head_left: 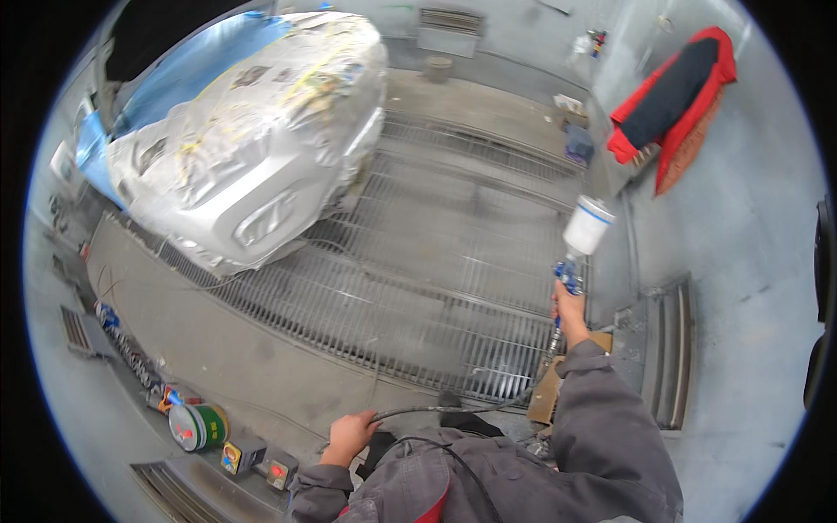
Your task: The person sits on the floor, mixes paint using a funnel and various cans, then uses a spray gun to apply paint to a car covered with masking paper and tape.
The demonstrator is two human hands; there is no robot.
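My right hand point(570, 314) is wrapped round the grip of a blue spray gun point(568, 277), held out at the right. A white paint cup point(588, 227) with a blue ring sits on top of the gun. From the gun's lower end a dark air hose point(449, 408) runs down and back to the left. My left hand point(350, 436) grips that hose low in front of my body. Ahead on the left stands a car front point(261, 196), silver-white at the bumper. Plastic sheeting point(261, 100) and blue masking film point(196, 74) cover the rest of it.
Metal floor grating point(453, 227) lies between me and the car. A red and black jacket point(676, 96) hangs on the right wall. Cardboard point(545, 394) lies below my right arm. A green-sided bucket point(199, 427) and several cans line the left wall. A thin cable trails from the car.
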